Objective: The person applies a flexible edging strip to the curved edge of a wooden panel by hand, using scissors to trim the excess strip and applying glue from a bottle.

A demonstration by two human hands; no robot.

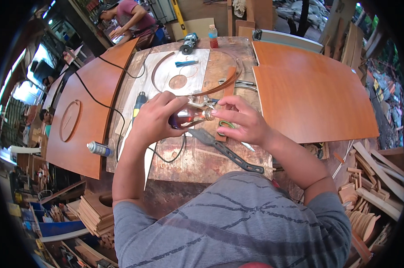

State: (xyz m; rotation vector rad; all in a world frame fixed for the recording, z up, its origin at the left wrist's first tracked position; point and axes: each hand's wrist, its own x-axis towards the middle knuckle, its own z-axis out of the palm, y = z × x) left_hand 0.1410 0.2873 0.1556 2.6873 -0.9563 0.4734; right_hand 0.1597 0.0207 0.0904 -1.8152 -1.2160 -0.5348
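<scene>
A see-through container with dark reddish contents [182, 119] lies sideways in the grip of my left hand [152, 118]. At its right end is a threaded metal fitting [207, 115], and other metal parts show just above. My right hand [244, 120] is beside the fitting, index fingertip at it, thumb lower and apart. Green-handled scissors [227, 124] are under that hand. A long black metal bar [229, 154] lies diagonally below both hands. Left of them is a yellow-and-black tool [137, 107].
Curved veneer strips [229, 82], a power tool [188, 43] and a bottle [213, 38] occupy the worktable [188, 165]. Orange-brown panels flank it [311, 105], with a spray can [98, 149] at left. Cables cross leftward. A co-worker [137, 20] bends at upper left. Wood offcuts [376, 183] crowd the right.
</scene>
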